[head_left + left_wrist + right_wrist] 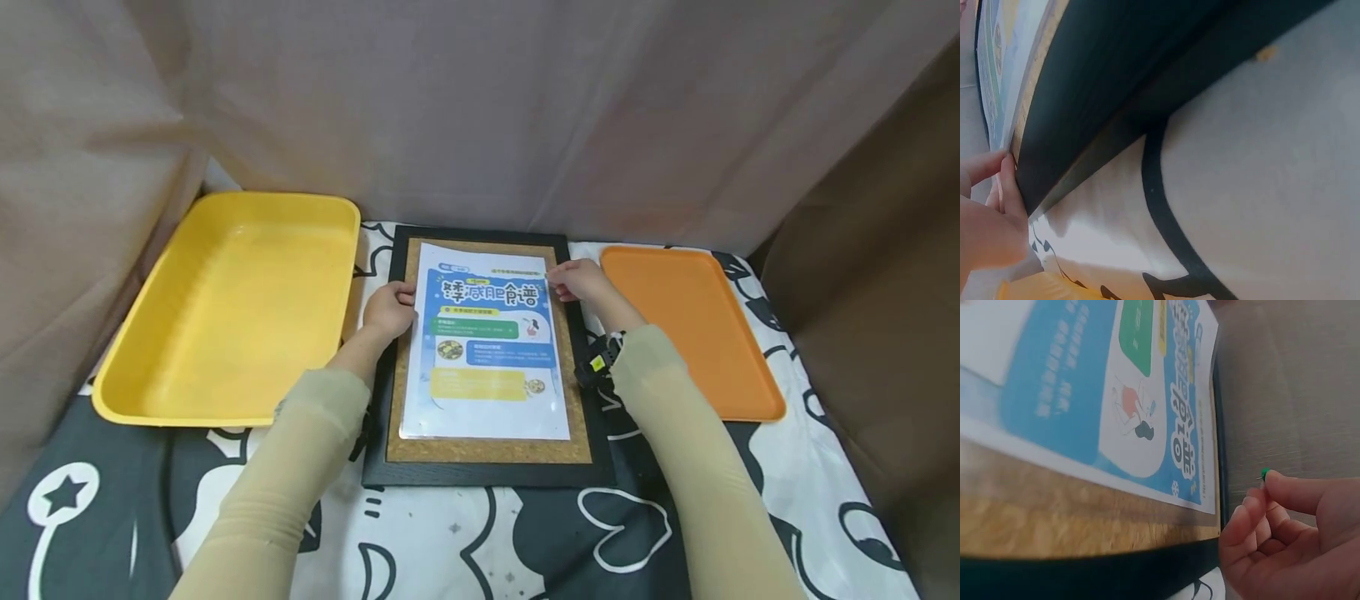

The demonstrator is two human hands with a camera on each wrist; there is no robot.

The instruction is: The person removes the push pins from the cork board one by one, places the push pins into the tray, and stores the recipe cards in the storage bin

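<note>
A printed poster [487, 342] in a clear sleeve lies on a cork board [487, 451] with a black frame [487, 475]. At the poster's left edge is my left hand [390, 309], its thumb and a finger [1013, 181] pinching that edge in the left wrist view. My right hand [588, 287] is by the poster's upper right corner. Between its thumb and index finger it pinches a green push pin [1265, 473], whose metal point shows in the right wrist view. The pin is apart from the poster there.
A deep yellow tray [225, 421] stands left of the board, and a flat orange tray [697, 333] lies to the right. Under them spreads a black-and-white patterned cloth [450, 533]. A grey-brown curtain [480, 108] hangs behind.
</note>
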